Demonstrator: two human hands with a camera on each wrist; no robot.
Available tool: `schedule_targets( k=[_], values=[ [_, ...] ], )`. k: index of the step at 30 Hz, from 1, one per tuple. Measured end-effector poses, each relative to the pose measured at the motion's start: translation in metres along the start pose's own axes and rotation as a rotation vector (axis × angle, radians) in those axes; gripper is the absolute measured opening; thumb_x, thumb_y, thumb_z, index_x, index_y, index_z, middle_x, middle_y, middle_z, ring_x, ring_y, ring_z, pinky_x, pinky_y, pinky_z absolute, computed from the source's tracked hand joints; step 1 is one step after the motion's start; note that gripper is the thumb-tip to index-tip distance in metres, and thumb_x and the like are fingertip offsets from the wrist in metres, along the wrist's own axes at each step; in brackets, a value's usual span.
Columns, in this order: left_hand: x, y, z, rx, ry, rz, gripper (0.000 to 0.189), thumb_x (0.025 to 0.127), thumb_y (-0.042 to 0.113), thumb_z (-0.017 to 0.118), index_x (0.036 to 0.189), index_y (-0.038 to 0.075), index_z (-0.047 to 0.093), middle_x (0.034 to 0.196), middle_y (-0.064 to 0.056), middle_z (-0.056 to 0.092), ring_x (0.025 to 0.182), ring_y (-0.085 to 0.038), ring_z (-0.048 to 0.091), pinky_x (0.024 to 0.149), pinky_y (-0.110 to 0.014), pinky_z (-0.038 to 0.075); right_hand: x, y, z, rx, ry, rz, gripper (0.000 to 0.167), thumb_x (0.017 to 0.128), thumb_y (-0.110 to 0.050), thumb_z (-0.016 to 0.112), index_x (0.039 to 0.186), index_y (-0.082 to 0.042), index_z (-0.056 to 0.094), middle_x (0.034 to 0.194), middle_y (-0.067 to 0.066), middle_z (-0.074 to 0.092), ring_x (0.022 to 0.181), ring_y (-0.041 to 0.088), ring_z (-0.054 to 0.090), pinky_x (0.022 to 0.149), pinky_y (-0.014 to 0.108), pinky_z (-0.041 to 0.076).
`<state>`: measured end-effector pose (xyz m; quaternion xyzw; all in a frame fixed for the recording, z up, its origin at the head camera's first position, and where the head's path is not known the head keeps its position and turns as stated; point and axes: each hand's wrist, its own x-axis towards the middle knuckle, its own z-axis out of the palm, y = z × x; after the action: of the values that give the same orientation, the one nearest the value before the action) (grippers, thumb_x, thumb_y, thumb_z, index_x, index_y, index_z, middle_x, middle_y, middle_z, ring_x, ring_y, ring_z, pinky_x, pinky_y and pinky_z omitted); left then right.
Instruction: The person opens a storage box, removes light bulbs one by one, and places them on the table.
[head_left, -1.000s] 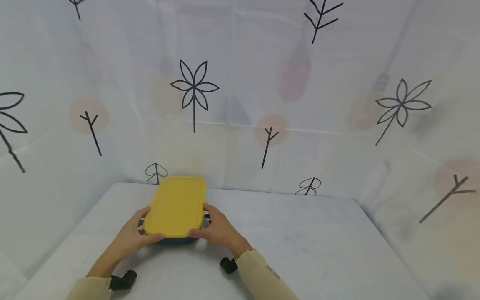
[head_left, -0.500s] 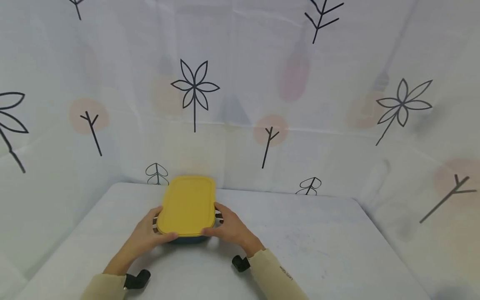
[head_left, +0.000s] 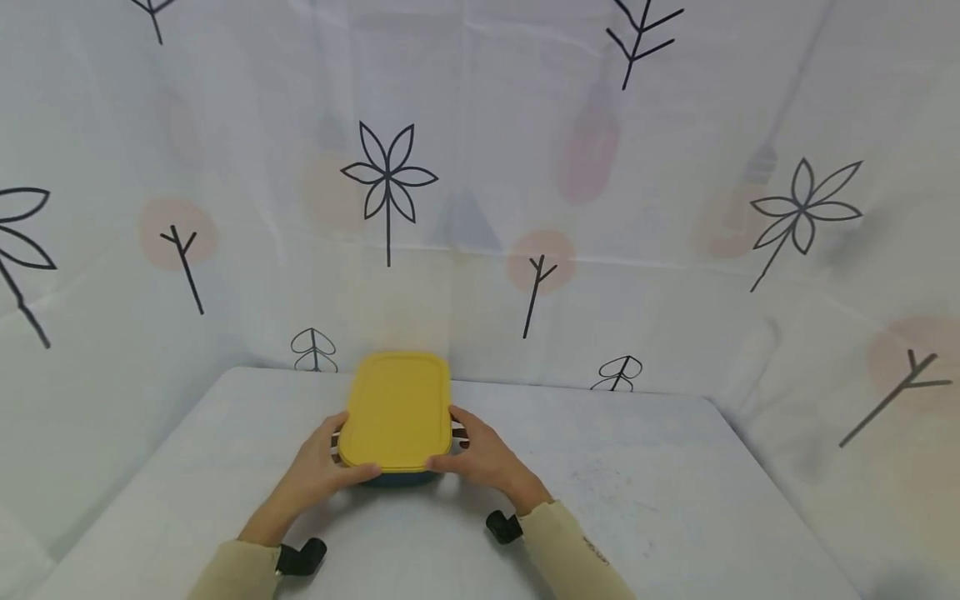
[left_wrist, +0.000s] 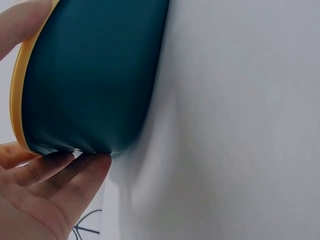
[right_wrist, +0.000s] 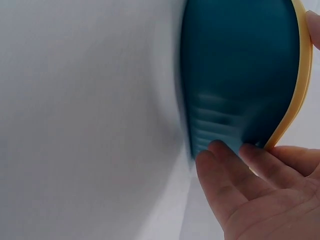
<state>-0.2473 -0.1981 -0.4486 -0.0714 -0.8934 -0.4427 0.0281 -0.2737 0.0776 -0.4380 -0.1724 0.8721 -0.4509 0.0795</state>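
Observation:
A rectangular food container with a dark teal body (left_wrist: pixel 95 75) and a flat yellow lid (head_left: pixel 395 408) is between my hands on the white table. My left hand (head_left: pixel 317 468) grips its left side, thumb along the lid's near corner and fingers against the side wall. On the opposite side, my right hand (head_left: pixel 489 454) holds it the same way, its thumb at the near right corner. In the right wrist view, the fingertips (right_wrist: pixel 212 157) press on the ridged lower part of the teal body (right_wrist: pixel 237 70). The lid sits flat on the body.
The white table (head_left: pixel 637 492) reaches out to the right of the container. Behind it hangs a pale curtain (head_left: pixel 480 167) printed with flowers and twigs, close to the table's far edge. Black wrist devices (head_left: pixel 303 557) stick out at both cuffs.
Both hands have moved the container to the right across the table, holding it at its two sides throughout. It keeps about the same distance from the table's far edge.

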Motion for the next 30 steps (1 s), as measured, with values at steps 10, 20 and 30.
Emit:
schedule_targets(
  k=[10, 20, 30],
  values=[
    [0.004, 0.012, 0.015, 0.003, -0.002, 0.021, 0.112, 0.065, 0.056, 0.082, 0.146, 0.001, 0.026, 0.147, -0.02, 0.036, 0.13, -0.035, 0.04, 0.106, -0.054, 0.037, -0.008, 0.009, -0.015, -0.007, 0.013, 0.007, 0.099, 0.073, -0.051, 0.077, 0.151, -0.015, 0.028, 0.149, 0.001, 0.036, 0.123, 0.025, 0.048, 0.1, 0.043, 0.046],
    [0.007, 0.022, 0.031, 0.007, 0.009, 0.046, 0.112, 0.064, 0.057, 0.082, 0.145, 0.002, 0.029, 0.145, -0.017, 0.039, 0.128, -0.034, 0.043, 0.105, -0.052, 0.039, -0.018, 0.017, -0.029, -0.019, 0.028, 0.032, 0.098, 0.073, -0.052, 0.076, 0.151, -0.017, 0.028, 0.149, 0.001, 0.036, 0.123, 0.026, 0.048, 0.1, 0.045, 0.045],
    [0.009, 0.035, 0.047, 0.009, 0.001, 0.074, 0.111, 0.067, 0.058, 0.08, 0.146, 0.0, 0.028, 0.145, -0.017, 0.039, 0.131, -0.033, 0.039, 0.107, -0.053, 0.036, -0.026, 0.033, -0.043, -0.026, 0.041, 0.048, 0.099, 0.073, -0.052, 0.076, 0.151, -0.016, 0.027, 0.149, 0.002, 0.036, 0.125, 0.026, 0.046, 0.101, 0.046, 0.044]
  ],
)
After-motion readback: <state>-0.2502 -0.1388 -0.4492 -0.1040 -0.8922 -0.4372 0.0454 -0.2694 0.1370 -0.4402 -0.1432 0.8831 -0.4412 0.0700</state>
